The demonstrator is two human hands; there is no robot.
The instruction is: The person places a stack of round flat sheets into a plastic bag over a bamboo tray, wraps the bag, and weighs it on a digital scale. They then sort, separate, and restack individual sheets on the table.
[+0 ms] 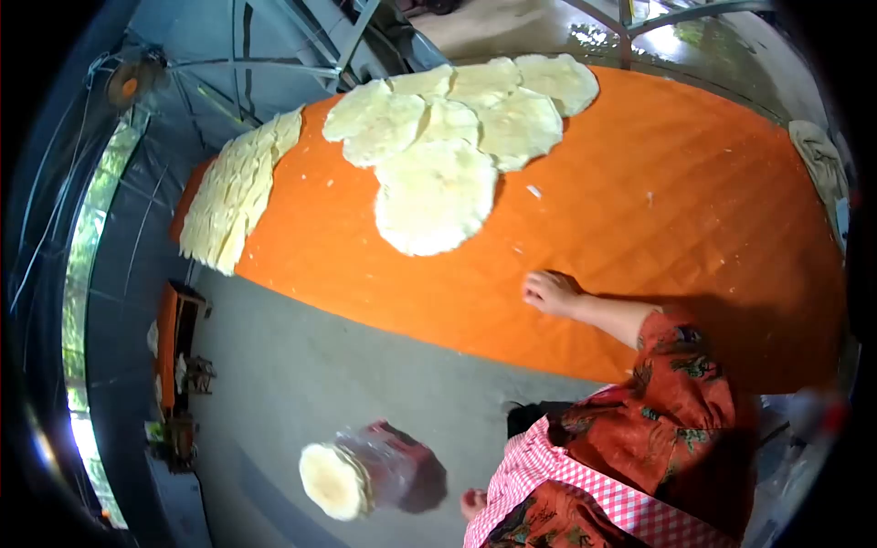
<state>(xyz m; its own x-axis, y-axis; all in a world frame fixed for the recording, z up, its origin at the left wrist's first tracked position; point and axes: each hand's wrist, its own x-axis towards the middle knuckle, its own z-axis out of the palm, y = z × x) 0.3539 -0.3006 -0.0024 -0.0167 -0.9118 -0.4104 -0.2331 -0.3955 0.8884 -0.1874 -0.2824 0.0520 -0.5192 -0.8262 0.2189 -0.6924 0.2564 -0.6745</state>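
My right hand (550, 293) is over the orange cloth of the table (658, 201), near its close edge. Its fingers are curled in, and nothing shows in them. Beyond it to the left, a round, thin, pale flatbread (435, 196) lies flat, overlapping several others (521, 128) spread toward the far edge. Only a small part of my left hand (473, 503) shows, low beside the pink checked apron (521, 466); most of its fingers are hidden. Left of that hand, a stack of round flatbreads (334, 481) stands low down beside clear plastic wrapping (379, 466).
Rows of overlapping flatbreads (242, 187) cover the table's left end. Small white scraps (534, 191) dot the orange cloth. A pale cloth (819, 160) hangs at the far right corner. Grey floor (301, 365) runs along the near side, with an orange-topped stand (170, 342) at left.
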